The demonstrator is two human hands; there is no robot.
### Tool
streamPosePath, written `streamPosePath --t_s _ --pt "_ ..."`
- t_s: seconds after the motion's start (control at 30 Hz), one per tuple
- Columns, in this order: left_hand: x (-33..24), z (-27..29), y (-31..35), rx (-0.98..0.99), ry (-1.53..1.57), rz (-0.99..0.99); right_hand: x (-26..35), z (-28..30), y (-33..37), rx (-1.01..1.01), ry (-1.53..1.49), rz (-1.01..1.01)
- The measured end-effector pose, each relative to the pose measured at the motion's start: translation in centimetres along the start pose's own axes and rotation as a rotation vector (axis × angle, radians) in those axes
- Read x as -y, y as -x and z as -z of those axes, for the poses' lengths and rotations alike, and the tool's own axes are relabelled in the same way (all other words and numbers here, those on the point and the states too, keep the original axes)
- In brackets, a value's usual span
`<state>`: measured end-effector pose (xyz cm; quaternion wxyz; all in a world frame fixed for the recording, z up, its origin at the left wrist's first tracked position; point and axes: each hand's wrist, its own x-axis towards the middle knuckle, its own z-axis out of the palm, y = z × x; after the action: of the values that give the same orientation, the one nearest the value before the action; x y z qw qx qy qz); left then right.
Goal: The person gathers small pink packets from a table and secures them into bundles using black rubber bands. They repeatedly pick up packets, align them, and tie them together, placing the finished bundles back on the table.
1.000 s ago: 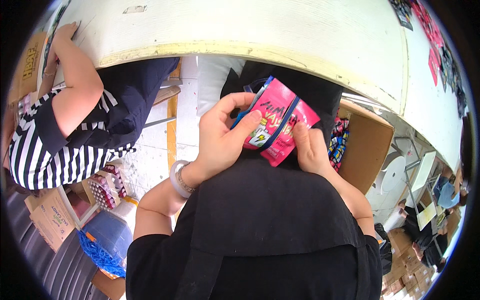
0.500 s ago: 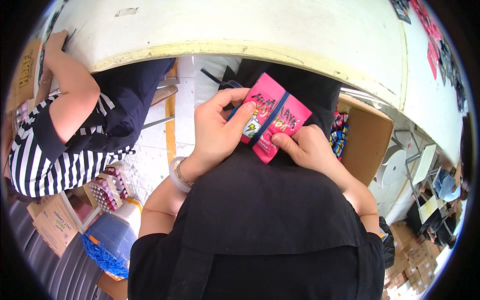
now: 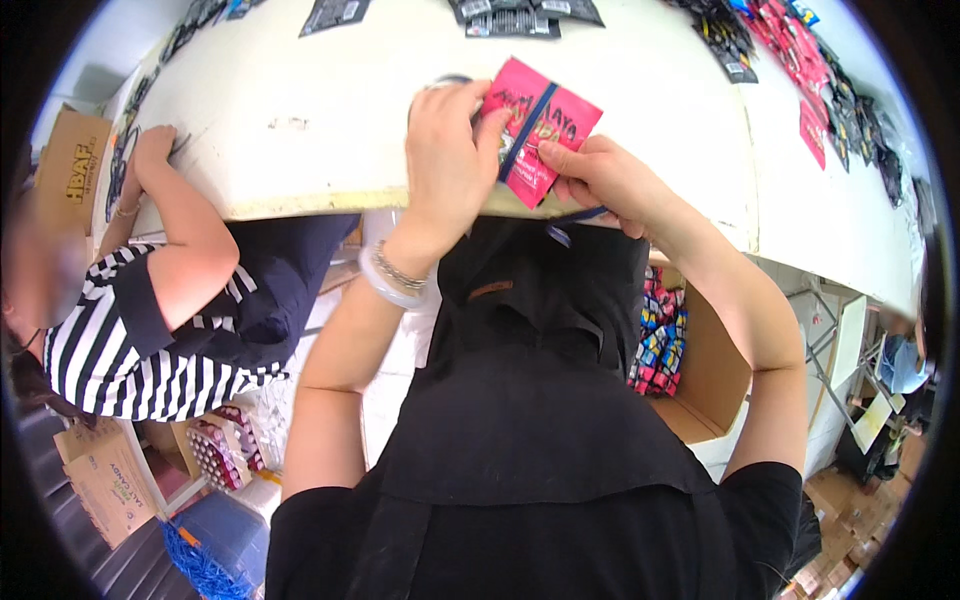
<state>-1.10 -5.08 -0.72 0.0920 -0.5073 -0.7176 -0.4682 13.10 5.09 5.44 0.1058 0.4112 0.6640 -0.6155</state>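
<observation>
A pink printed pouch [image 3: 572, 108] is held between both hands over the table's front edge, tilted to one side. A dark blue band [image 3: 529, 130] runs across its front; whether more pouches lie behind it I cannot tell. My left hand [image 3: 445, 145] grips the pouch's left side, thumb on its front and the other fingers mostly hidden. My right hand [image 3: 605, 175] pinches the lower right part, thumb on top. Below that hand, a loose dark blue strip [image 3: 585, 215] hangs by the table edge.
Black pouches [image 3: 515, 20] lie along the far side of the white table [image 3: 330, 110], with pink pouches [image 3: 790, 45] at the far right. Under the table stands a cardboard box [image 3: 715, 375] holding colourful packets. At left, a co-worker's arm [image 3: 190, 215] rests on the tabletop.
Both hands have carried the pouch up and forward, from over my lap to the table's edge. More of the tabletop and its black pouches now shows.
</observation>
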Motion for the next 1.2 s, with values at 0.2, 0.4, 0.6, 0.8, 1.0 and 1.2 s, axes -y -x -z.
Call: streamPosePath --t_s 0.2,0.4,0.6,0.8,1.0,1.2 --pt "-0.2 -1.7 -0.4 -0.064 0.127 0.044 -0.8 1.1 -2.7 0.075 -0.304 -0.171" --pt "-0.5 -0.7 -0.6 0.211 0.173 -0.177 -0.6 1.3 -2.4 0.148 -0.29 -0.215" --pt "0.0 0.8 -1.7 0.373 0.161 -0.213 1.8 3.1 -2.2 0.312 0.285 -0.202" --pt "-0.3 0.7 -1.6 0.353 0.088 -0.206 3.7 3.1 -0.7 0.396 0.295 -0.084" --pt "-0.4 0.3 -1.0 0.276 0.173 -0.107 3.8 2.8 -3.5 0.373 -0.275 0.008" --pt "-0.8 -1.0 -0.4 0.1 0.074 -0.026 5.6 2.5 -3.1 0.326 0.183 0.186"
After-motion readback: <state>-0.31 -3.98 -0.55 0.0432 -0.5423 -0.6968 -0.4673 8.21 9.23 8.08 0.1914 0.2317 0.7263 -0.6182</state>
